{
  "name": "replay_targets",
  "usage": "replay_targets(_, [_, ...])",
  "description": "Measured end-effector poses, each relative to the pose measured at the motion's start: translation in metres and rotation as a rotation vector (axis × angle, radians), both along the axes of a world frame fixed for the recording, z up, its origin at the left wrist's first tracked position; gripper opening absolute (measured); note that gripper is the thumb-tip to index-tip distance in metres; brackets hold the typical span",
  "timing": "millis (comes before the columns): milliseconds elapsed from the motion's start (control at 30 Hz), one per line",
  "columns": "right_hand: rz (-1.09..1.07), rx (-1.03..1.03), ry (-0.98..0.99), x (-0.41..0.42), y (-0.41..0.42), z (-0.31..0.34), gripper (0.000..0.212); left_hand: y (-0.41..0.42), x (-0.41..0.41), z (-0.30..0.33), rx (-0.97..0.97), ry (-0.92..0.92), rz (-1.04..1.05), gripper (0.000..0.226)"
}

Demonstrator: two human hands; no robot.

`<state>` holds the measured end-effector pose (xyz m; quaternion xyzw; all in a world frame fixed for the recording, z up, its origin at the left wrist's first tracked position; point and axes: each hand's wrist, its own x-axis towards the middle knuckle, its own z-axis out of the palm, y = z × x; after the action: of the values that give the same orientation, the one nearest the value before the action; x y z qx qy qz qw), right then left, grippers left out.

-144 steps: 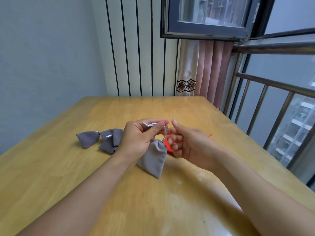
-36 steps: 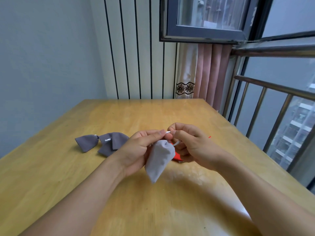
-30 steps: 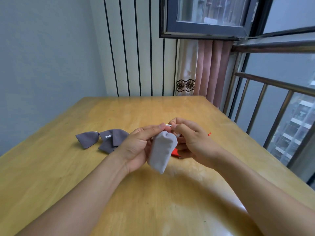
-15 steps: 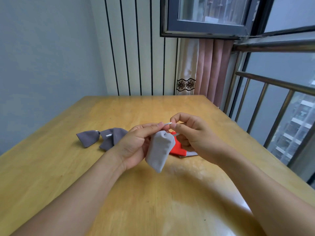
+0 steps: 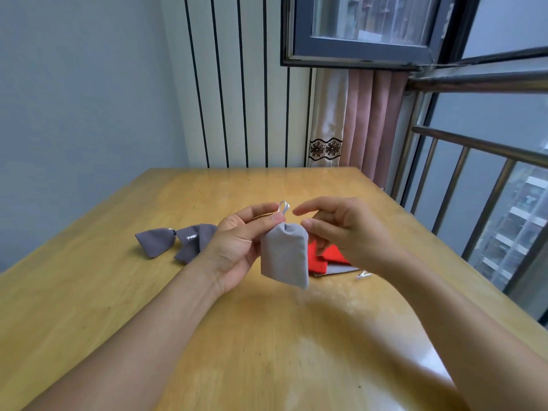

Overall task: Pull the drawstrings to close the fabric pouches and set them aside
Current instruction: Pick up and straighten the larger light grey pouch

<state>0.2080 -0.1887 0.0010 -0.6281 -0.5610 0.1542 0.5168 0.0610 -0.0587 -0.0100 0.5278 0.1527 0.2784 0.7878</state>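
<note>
A light grey fabric pouch (image 5: 286, 255) hangs above the wooden table (image 5: 148, 307), its mouth gathered. My left hand (image 5: 240, 243) pinches the pouch's neck, and a white drawstring loop (image 5: 283, 207) sticks up above my fingers. My right hand (image 5: 344, 229) hovers just to the right of the pouch with relaxed, spread fingers and holds nothing. Two dark grey pouches (image 5: 155, 241) (image 5: 197, 241) with gathered necks lie side by side on the table to the left. A red pouch (image 5: 324, 256) lies flat behind the hanging pouch, on top of a grey one (image 5: 338, 269).
A short white cord end (image 5: 363, 274) lies on the table to the right of the red pouch. A metal railing (image 5: 480, 179) and window run along the table's right side. A striped wall and a pink curtain (image 5: 367, 120) stand behind the far edge.
My right hand has let go of the drawstring and opened, drawing slightly right. The pouch now hangs from my left hand alone, and the red pouch shows more behind it.
</note>
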Motion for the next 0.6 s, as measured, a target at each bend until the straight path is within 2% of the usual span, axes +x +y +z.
replay_targets(100, [-0.105, -0.071, -0.292, 0.011, -0.008, 0.005, 0.010, 0.006, 0.001, -0.001, 0.142, -0.024, 0.091, 0.027])
replay_targets(167, [-0.147, -0.101, -0.449, 0.010, -0.011, 0.008, 0.009, 0.009, 0.001, -0.003, 0.273, -0.034, 0.158, 0.019])
replay_targets(233, [-0.180, -0.030, -0.586, 0.004, -0.011, 0.008, 0.007, 0.010, 0.001, -0.006, 0.505, 0.012, 0.219, 0.009])
replay_targets(300, [-0.166, 0.078, -0.674, -0.002, -0.008, 0.005, 0.010, 0.009, 0.003, -0.010, 0.739, 0.088, 0.260, 0.010])
replay_targets(400, [-0.098, 0.138, -0.802, -0.011, -0.005, -0.001, 0.021, 0.006, 0.003, -0.014, 0.931, 0.200, 0.212, 0.009])
replay_targets(433, [-0.090, 0.154, -0.848, -0.013, -0.003, -0.003, 0.021, 0.005, 0.003, -0.014, 0.942, 0.219, 0.161, 0.011])
replay_targets(500, [-0.087, 0.205, -0.838, -0.012, -0.002, -0.005, 0.016, 0.002, 0.002, -0.012, 0.844, 0.187, 0.032, 0.017])
replay_targets(600, [-0.125, 0.234, -0.598, -0.005, -0.002, -0.003, 0.003, -0.001, 0.001, -0.009, 0.688, 0.124, -0.097, 0.043])
